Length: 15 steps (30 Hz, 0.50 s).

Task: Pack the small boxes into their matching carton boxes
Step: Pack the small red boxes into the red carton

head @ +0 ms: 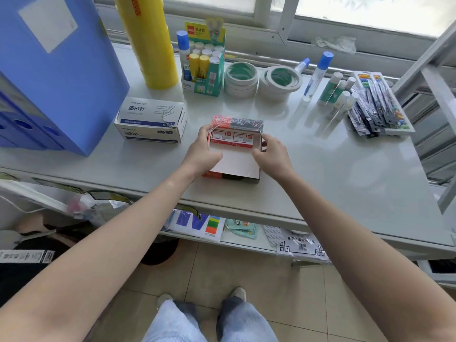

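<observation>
Red-and-black carton box (234,174) sits open at the centre of the frame on the pale tabletop (320,174), and both hands are on it. Left hand (201,154) has its fingers curled over the carton's left wall, right hand (270,156) pinches the right wall, so both are clamped on the carton itself. Inside, at the far end, two small boxes (232,138) with red-and-white labels lie side by side; the near part of the carton shows bare white floor. Just left of it sits a white paper-clip box (150,119), and tape rolls (240,79) sit further up the frame.
</observation>
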Motion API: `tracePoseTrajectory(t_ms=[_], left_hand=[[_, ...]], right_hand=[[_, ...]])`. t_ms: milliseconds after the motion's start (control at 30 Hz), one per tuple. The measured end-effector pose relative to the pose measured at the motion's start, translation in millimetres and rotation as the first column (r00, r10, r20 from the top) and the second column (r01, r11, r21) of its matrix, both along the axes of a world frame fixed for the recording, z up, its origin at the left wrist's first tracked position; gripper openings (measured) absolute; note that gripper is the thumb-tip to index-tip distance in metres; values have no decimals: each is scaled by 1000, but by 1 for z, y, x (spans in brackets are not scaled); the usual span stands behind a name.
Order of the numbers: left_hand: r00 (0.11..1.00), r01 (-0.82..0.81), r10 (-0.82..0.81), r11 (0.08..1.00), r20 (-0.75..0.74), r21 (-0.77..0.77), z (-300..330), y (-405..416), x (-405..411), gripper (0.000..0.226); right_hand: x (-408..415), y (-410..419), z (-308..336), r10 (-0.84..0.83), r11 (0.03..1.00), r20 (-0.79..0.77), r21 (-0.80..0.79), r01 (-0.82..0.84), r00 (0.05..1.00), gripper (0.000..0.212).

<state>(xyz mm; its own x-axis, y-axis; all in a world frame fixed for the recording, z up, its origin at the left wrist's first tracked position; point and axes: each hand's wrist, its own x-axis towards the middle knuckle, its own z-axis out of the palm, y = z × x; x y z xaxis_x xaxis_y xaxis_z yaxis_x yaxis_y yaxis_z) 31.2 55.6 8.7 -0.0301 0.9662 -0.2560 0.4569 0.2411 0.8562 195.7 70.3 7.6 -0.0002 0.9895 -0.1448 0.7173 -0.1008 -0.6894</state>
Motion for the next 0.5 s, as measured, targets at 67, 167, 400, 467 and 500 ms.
tracePoseTrajectory(t_ms=[67, 167, 400, 467, 500], left_hand=[[1000, 7, -7, 1000, 3, 16, 1, 0, 0, 73], [999, 39, -39, 999, -10, 26, 5, 0, 0, 74], [998, 40, -35, 995, -56, 87, 9, -11, 5, 77], [996, 39, -31, 994, -80, 105, 14, -17, 7, 78], [995, 39, -28, 993, -96, 111, 19, -22, 10, 77]], right_hand=[[0, -1, 1, 3, 1000, -2, -20, -3, 1000, 36], [1, -3, 1, 9, 998, -18, -58, -10, 1000, 38], [9, -10, 8, 55, 998, -47, 22, -54, 997, 53], [12, -14, 11, 91, 995, -50, 56, -88, 995, 56], [12, -18, 14, 114, 991, -36, 69, -111, 993, 57]])
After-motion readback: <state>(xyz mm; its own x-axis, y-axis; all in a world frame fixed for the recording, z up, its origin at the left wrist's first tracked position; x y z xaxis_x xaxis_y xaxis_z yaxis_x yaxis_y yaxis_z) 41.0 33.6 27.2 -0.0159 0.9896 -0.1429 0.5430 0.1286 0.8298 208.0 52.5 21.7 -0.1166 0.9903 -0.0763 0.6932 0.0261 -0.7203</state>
